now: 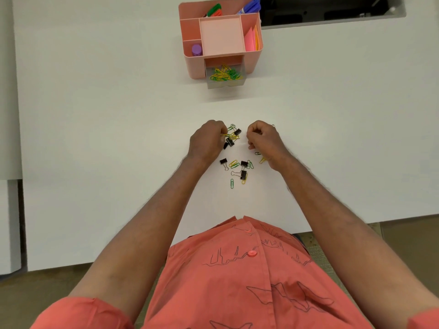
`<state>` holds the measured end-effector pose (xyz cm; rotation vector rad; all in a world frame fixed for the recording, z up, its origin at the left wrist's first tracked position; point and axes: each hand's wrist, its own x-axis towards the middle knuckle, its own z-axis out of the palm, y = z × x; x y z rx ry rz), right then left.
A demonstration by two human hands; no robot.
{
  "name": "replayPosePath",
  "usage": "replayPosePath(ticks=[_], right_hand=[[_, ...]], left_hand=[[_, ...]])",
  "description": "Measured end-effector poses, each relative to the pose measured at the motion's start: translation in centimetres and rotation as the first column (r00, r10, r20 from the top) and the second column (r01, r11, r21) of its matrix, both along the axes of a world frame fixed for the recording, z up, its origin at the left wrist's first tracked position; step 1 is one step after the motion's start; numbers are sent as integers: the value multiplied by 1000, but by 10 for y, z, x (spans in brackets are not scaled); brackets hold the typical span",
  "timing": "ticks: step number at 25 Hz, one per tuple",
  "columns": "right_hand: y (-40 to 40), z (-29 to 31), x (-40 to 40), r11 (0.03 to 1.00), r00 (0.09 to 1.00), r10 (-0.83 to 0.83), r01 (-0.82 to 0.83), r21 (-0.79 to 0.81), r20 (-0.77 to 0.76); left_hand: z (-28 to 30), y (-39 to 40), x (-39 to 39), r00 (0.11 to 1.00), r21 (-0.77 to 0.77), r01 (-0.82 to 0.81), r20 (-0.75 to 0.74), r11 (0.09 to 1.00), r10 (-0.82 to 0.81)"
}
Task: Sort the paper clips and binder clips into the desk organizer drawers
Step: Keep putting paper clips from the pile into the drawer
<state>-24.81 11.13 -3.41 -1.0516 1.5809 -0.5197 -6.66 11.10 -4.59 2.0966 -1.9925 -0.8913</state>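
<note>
A loose pile of green and yellow paper clips [234,164] and black binder clips [243,174] lies on the white table in front of me. My left hand [207,138] pinches a yellow paper clip at the pile's upper left. On the pile's right, my right hand [262,137] is curled with its fingertips together; what it holds is hidden. Farther back stands the pink desk organizer [194,67]. Its clear drawer [224,85] is pulled out and holds several green and yellow paper clips.
The organizer's top compartments hold markers [213,9], a purple bottle [196,49] and pink and orange sticky notes [251,40]. The white table [95,115] stretches wide on both sides. A dark gap [320,10] lies behind the organizer at the far right.
</note>
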Motion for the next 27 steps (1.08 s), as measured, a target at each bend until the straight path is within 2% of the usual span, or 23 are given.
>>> replayPosePath(ticks=[2,4,6,8,13,17,19,21,23,25,26,27], right_hand=[[-1,3,7,997,999,41,-43,-61,-25],[-2,2,12,960,968,188,-217,-176,-167],[-3,-3,15,868,862,339,-441,-228,-377],[-5,-10,18,792,750,401,-572,-214,-526],[-6,-15,17,737,645,354,-638,-223,-677],[-2,-14,10,713,580,341,-673,-198,-740],[0,-15,5,740,627,348,-640,-206,-697],[0,-14,0,808,737,353,-550,-209,-576],[-1,-9,-3,909,864,288,-383,-165,-414],[-3,-2,-4,990,974,111,-125,-63,-196],[-4,3,-4,999,999,-22,23,32,-28],[-7,8,-3,977,973,-169,145,155,154]], left_hand=[[-3,6,1,1000,-24,22,21,999,-22],[-4,9,-1,999,-39,24,38,999,-23],[-4,10,-3,998,-42,32,60,999,-29],[-1,8,-5,995,-32,54,91,998,-51],[4,4,-8,982,16,96,159,995,-98],[4,4,-8,984,27,92,148,995,-95],[4,3,-7,988,38,77,128,996,-82],[5,3,-5,994,57,54,94,997,-60],[7,3,-2,999,84,20,34,996,-23],[11,5,1,997,116,-39,-56,993,45],[13,6,1,990,130,-74,-108,989,88],[15,7,1,977,139,-109,-165,984,132]])
